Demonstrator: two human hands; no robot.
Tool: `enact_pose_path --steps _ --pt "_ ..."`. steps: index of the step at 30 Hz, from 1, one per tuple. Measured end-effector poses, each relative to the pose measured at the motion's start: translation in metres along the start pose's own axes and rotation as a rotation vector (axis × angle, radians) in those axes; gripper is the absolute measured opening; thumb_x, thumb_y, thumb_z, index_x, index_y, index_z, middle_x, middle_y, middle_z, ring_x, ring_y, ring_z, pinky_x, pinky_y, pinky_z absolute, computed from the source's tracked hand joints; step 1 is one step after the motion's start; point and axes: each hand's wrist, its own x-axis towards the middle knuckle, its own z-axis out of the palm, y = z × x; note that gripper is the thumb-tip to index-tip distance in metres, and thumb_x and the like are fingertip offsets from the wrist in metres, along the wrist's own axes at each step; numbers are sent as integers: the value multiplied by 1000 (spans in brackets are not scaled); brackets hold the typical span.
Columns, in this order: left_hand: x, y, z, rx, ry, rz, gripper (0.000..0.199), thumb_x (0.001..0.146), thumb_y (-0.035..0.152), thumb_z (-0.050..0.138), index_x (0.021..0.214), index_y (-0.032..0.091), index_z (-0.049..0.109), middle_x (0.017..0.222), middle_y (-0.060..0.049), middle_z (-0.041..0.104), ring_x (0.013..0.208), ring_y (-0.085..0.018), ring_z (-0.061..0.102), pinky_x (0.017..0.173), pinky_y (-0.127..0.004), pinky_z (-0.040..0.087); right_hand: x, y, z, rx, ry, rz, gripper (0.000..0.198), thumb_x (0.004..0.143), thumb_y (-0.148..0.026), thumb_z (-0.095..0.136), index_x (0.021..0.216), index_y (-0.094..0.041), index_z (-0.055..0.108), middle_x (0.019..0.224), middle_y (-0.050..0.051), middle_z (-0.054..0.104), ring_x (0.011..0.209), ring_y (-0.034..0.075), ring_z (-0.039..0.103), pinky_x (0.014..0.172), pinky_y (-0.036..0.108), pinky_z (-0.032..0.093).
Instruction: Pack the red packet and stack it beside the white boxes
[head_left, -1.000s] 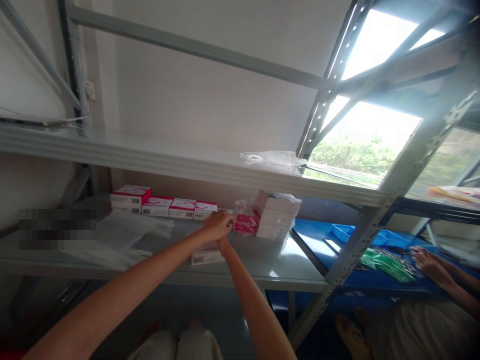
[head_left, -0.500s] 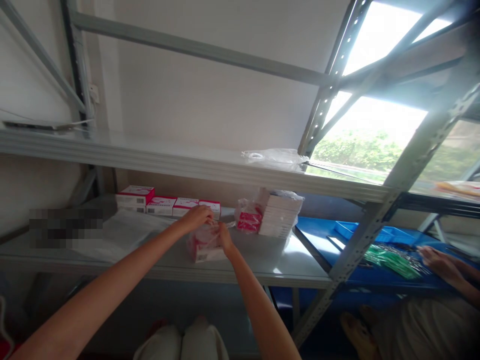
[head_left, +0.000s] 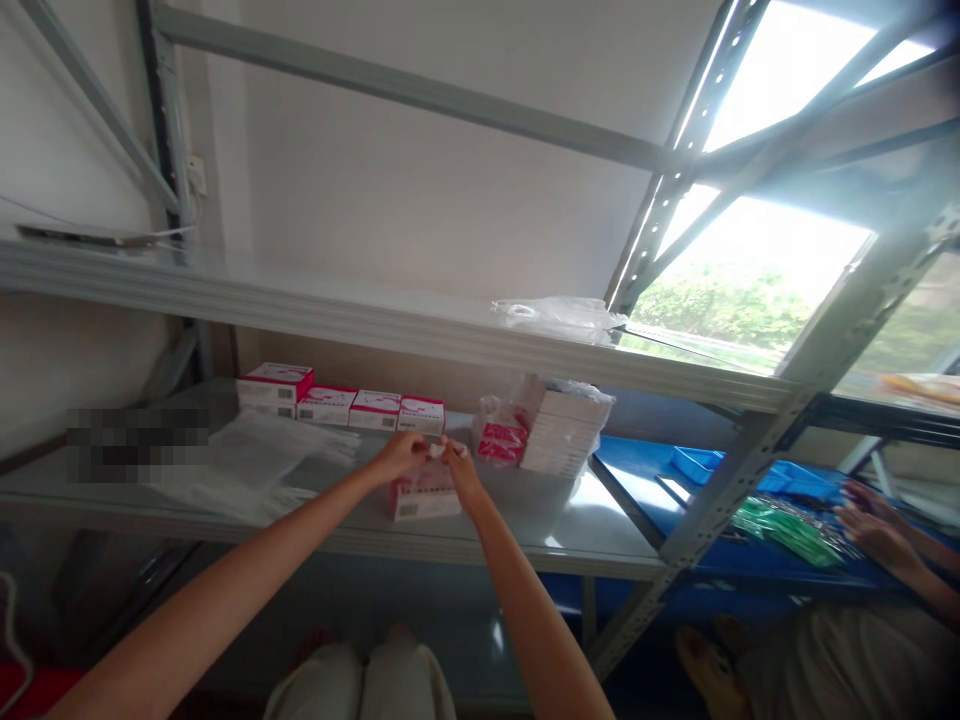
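Note:
A pink-and-white box (head_left: 427, 504) stands on the lower shelf inside a clear plastic bag (head_left: 420, 475). Above it, my left hand (head_left: 405, 455) pinches the gathered top of the bag from the left. My right hand (head_left: 460, 470) grips the same bunched plastic close beside it, with its fingers closed. A small white bit of plastic shows between the fingertips. The exact fold or knot there is too small to make out. Left of my forearm lies a pile of flat clear plastic bags (head_left: 251, 455).
Behind my hands stand several pink-and-white boxes (head_left: 375, 408). To the right are a bagged pink box (head_left: 501, 440) and a wrapped white stack (head_left: 566, 428). The upper shelf (head_left: 337, 320) runs above. Another person's hands (head_left: 877, 530) are by green packets (head_left: 795, 530) at far right.
My hands have shifted slightly, the left one lower, and the bag's top is now bunched tighter between them. The view has moved a little. The other person's hands at right have shifted.

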Motion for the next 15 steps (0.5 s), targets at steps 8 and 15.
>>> enact_pose_path --steps 8,15 --pt "-6 -2 -4 -382 -56 -186 12 68 19 49 73 15 59 75 -3 61 77 -17 55 69 -24 42 3 -5 -12 -341 -91 -225 37 82 -48 49 68 -17 65 73 4 62 68 15 55 66 26 42" --pt "-6 -13 -9 -458 -95 -135 16 74 29 49 76 16 59 78 -4 60 82 -18 55 77 -27 42 5 -21 -24 -604 -215 -366 19 80 -16 55 78 -22 73 75 2 70 69 14 61 69 24 44"
